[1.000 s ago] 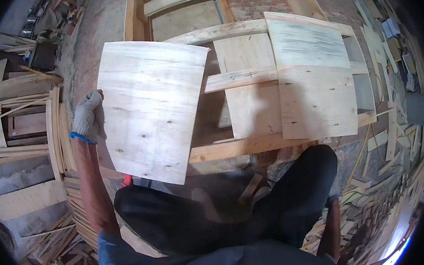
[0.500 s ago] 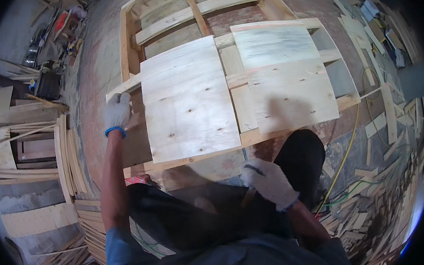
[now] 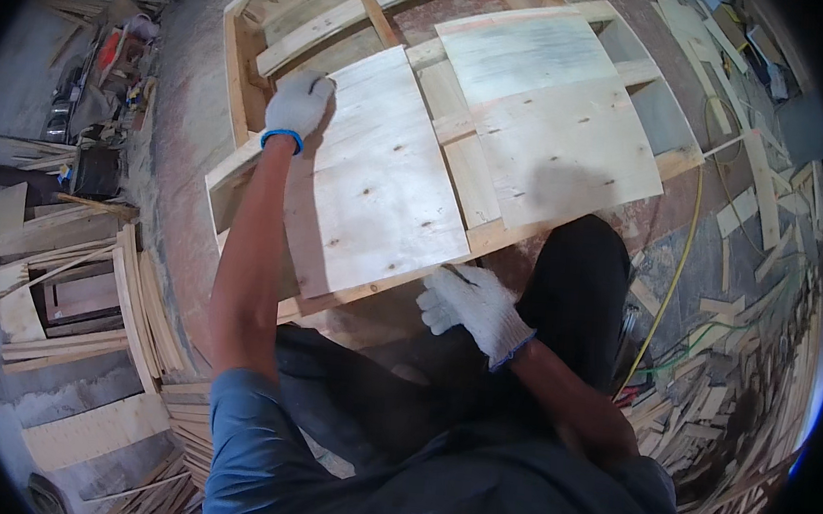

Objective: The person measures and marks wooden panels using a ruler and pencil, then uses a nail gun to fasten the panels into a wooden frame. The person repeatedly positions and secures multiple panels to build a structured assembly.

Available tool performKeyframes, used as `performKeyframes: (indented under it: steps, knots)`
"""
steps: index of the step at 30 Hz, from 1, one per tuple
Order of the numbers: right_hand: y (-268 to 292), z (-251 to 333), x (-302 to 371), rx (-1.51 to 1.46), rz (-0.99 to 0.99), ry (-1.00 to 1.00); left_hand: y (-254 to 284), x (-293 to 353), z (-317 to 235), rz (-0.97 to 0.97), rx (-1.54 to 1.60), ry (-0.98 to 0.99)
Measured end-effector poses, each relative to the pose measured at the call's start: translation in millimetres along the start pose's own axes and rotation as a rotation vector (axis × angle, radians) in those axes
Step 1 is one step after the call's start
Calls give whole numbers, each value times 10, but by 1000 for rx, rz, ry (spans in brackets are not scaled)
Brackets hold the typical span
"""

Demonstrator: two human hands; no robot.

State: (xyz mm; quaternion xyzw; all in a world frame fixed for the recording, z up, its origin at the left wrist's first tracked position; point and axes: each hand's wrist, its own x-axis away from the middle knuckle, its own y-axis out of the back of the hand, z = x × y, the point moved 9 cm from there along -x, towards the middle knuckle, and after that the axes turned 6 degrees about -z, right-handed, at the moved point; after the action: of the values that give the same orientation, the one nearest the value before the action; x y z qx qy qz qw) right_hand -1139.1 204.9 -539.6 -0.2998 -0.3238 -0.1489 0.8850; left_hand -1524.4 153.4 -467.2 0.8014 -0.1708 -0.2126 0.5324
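Observation:
My left hand (image 3: pixel 298 111), in a white knit glove with a blue cuff, is at the far left corner of a pale plywood panel (image 3: pixel 378 187). Its fingers are curled together; whatever they may hold is hidden. The panel lies across a wooden frame (image 3: pixel 346 295). By the frame's near edge is my right hand (image 3: pixel 477 309), gloved in white too, its fingers curled downward. What they close around is out of sight. A second plywood panel (image 3: pixel 566 158) lies on the frame to the right, a gap between the two.
A yellow hose (image 3: pixel 677 288) runs along the floor at right, beside piled wood offcuts (image 3: pixel 709 406). To the left are stacked wooden strips (image 3: pixel 142 308) and a cluttered row of tools (image 3: pixel 122 65). My bent knee (image 3: pixel 580 261) is close to the frame's near edge.
My left hand has moved from beside the left panel up and right to its far left corner. The right hand has shifted left and up, toward the frame's near edge.

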Motion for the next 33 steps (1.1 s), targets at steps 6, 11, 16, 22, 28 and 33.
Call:
performKeyframes:
  steps: [6, 11, 16, 22, 28, 33]
  knots:
    - [10, -53, -3, -75, -44, -24, -30, 28, 62, -42, 9, -14]
    - [6, -56, 2, -79, -40, 4, 28, 230, 130, -146, 28, -46]
    - [-11, -54, -8, -17, -52, -23, 67, 309, 175, -170, 30, -32]
    - [-46, -49, 6, -28, -56, -30, 72, 268, 180, -164, 7, 0]
    - [-31, -137, -66, -65, -55, -38, 73, 269, 183, -165, -2, -10]
    - [-67, -157, -74, -63, -56, -47, 49, 256, 307, -177, 7, -13]
